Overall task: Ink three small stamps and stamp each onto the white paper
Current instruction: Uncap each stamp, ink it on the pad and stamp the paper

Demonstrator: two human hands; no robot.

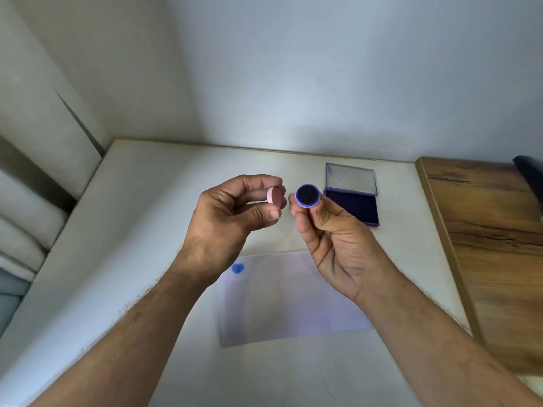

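My left hand pinches a small pink round piece, a cap or a stamp, between thumb and fingers. My right hand grips a small round blue stamp, its dark inked face turned toward me. Both hands are raised above the table, with the two pieces close together but apart. Below them lies the white paper. A blue heart-shaped stamp or print sits at its upper left corner. The open ink pad, with dark purple ink and a clear raised lid, lies at the back right.
The white table meets a wall at the back and a gap on the left. A wooden surface adjoins it on the right, and a dark object shows at that edge.
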